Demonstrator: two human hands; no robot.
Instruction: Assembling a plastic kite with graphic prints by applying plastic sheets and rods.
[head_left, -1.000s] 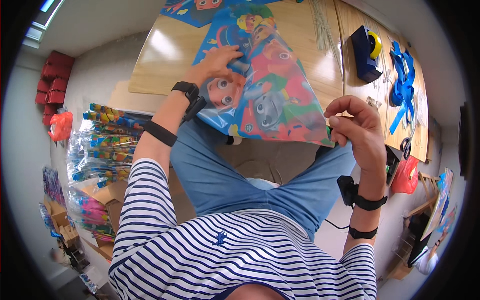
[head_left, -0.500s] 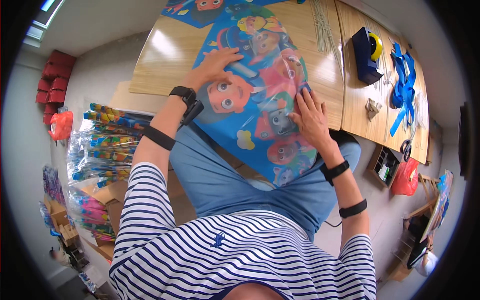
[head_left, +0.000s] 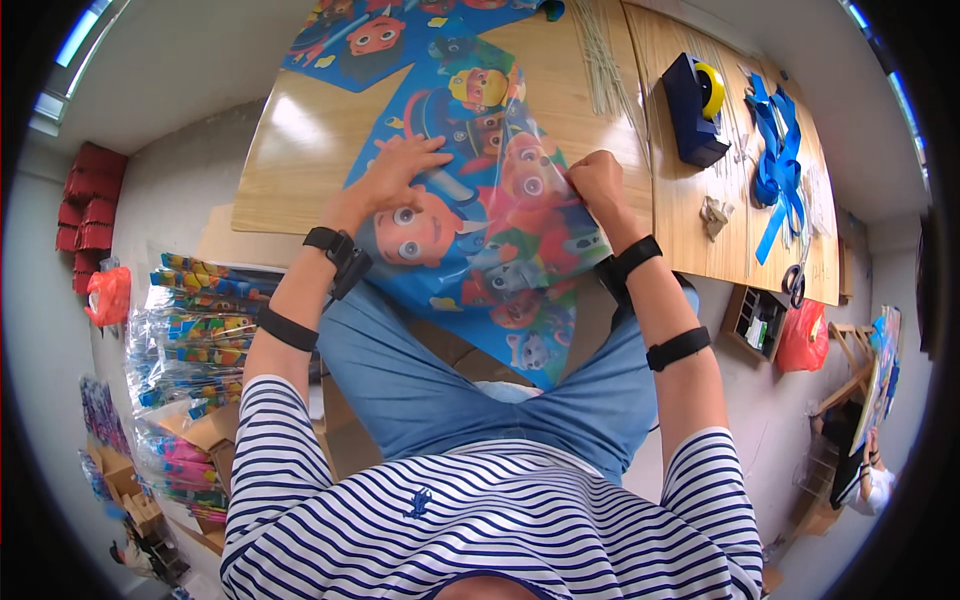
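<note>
- While resting open left hand [head_left: 405, 168] on printed sheet [head_left: 470, 240], pinching its right edge with closed right hand [head_left: 602, 185].
- Lying across table's [head_left: 270, 190] near edge.
- Apparently part-folded at right; unfolded at near tip.

The cartoon-printed sheet [head_left: 480, 250] looked like smooth, glossy plastic film, with pale sheen across its colours. Beneath it, the tabletop [head_left: 300, 190] had a wood-grain face, polished enough to throw back a white glare. The tape dispenser [head_left: 690, 120] appeared to be dark blue plastic; the ribbon [head_left: 775, 175] had a smooth finish. Matt cloth made up the striped shirt [head_left: 480, 520] and blue trousers [head_left: 420, 390], while the red bag [head_left: 803, 337] was thin, crinkled, shiny plastic.
</note>
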